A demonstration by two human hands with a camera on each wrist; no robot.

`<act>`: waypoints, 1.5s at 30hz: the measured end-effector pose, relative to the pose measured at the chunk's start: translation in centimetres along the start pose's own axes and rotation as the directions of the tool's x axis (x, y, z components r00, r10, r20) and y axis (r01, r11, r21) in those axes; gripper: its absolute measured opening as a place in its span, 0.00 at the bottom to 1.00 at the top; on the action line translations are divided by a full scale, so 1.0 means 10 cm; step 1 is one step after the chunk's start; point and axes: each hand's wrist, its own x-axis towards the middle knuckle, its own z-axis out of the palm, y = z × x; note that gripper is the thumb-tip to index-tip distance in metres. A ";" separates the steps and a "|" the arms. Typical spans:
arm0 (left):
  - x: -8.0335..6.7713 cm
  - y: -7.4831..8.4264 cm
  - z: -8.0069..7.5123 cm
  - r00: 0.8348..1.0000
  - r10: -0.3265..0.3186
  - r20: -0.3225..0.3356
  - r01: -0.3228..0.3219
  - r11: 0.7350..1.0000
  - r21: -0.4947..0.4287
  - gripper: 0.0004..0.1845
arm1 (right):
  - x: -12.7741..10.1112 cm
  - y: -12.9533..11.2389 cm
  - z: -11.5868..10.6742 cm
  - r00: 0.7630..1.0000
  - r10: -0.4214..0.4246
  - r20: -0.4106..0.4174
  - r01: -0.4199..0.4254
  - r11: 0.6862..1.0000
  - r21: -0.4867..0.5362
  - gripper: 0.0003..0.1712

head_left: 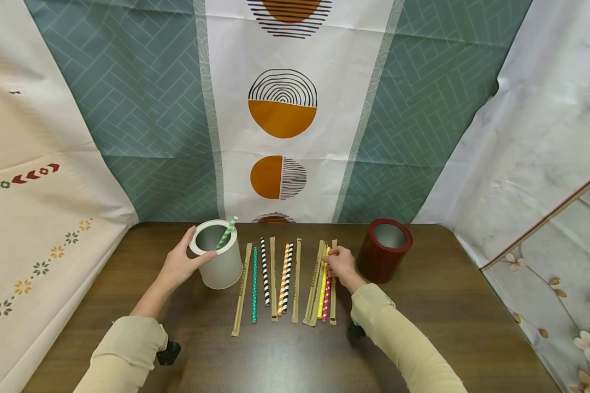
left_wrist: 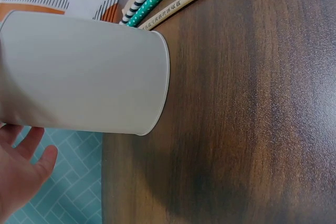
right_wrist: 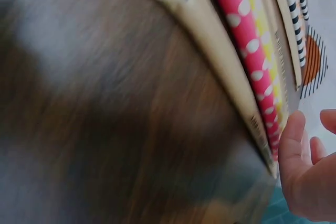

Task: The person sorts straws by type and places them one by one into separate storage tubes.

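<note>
Left grip (head_left: 183, 263) clasps the white canister (head_left: 223, 268) at the bench's far left, thumb on the near side; a green-striped straw (head_left: 226, 232) leans right inside it. Right grip (head_left: 343, 264) has its fingertips at the far ends of the yellow straw (head_left: 322, 292) and pink dotted straw (head_left: 326, 299); whether it pinches one, I cannot tell. Leftward lie paper-wrapped straws (head_left: 296, 284), orange-striped (head_left: 284, 278), black-striped and teal dotted ones. Rightward stands a dark red canister (head_left: 379, 256). Patterned cloth (head_left: 285, 54) hangs behind the bench (head_left: 255, 363).

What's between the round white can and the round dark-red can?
The head view shows brown paper-wrapped straws and colourful patterned straws lying there, plus the right hand.
</note>
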 end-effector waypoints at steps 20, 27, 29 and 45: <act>-0.01 0.00 0.00 1.000 0.008 -0.005 -0.008 1.000 0.003 0.50 | -0.01 0.16 -0.12 0.995 -0.067 0.067 0.079 0.978 -0.191 0.10; -0.01 0.01 0.01 1.000 0.011 -0.008 -0.011 1.000 0.001 0.50 | -0.02 0.20 -0.11 0.969 -0.234 0.074 0.239 0.830 -0.504 0.12; -0.01 0.01 0.01 1.000 0.011 -0.008 -0.011 1.000 0.001 0.50 | -0.03 0.21 -0.11 0.964 -0.252 0.080 0.254 0.798 -0.547 0.13; 0.00 -0.01 0.01 1.000 0.012 -0.007 -0.012 1.000 -0.006 0.49 | 0.00 0.17 -0.12 0.983 -0.146 0.108 0.181 0.738 -0.651 0.22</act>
